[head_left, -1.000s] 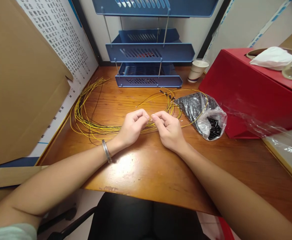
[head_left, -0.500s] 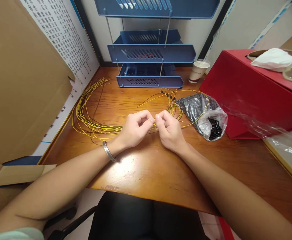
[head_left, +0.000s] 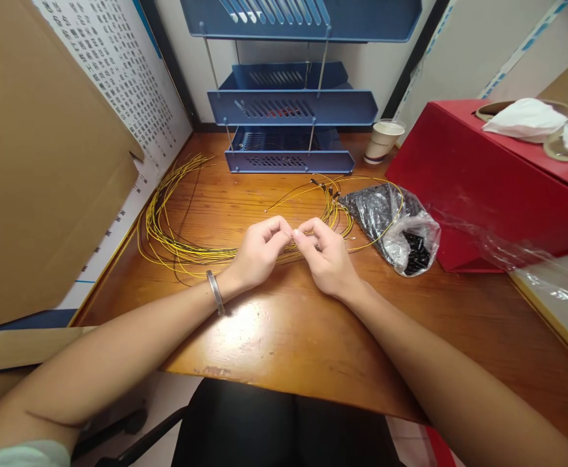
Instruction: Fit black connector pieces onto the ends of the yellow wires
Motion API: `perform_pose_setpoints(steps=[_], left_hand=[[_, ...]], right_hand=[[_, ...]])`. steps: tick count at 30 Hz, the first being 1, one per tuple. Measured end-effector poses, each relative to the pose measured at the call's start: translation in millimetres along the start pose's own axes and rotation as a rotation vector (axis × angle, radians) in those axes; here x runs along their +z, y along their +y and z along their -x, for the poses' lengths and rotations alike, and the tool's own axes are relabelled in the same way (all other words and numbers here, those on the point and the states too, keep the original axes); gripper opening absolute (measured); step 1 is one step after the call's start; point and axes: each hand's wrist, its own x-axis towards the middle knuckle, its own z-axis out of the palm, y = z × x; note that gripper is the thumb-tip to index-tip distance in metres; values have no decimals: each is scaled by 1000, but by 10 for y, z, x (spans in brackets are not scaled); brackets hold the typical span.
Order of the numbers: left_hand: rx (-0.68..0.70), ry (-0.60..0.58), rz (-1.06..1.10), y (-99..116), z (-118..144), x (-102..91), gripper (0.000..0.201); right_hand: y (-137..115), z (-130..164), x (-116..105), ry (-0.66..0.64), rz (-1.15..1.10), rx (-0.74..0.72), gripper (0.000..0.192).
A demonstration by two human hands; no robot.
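Two bare hands meet fingertip to fingertip over the wooden desk (head_left: 274,337): the left hand (head_left: 259,251), one silver bangle (head_left: 215,293) on its wrist, and the right hand (head_left: 327,256) each curl narrow, pinching the bundle of thin yellow wires (head_left: 167,227) that loops across the desk to the left; the wires number too many to count. Just right lies one clear plastic bag of small black parts (head_left: 400,233). Behind stand one blue three-tier tray rack (head_left: 291,107), one paper cup (head_left: 380,139) and one red box (head_left: 488,188).
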Motion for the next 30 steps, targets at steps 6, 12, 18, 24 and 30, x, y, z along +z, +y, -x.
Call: perform_pose_setpoints(steps=[6,12,18,24,30], left_hand=[[19,-19,-40,1,21,22,29],[73,-36,-107,5,36,26,31],[112,-61,-166,4,34,29,31],[127,-72,-186,8,44,31,31],[119,-84,-192,-1,47,29,34]], right_hand=[[9,-8,-2,4,11,-53,26],[0,-15,-7,18,34,-101,29],[-19,-45,3,43,84,-158,34],[-15,-37,4,59,63,-121,38],[-23,-7,-29,30,-8,-47,32]])
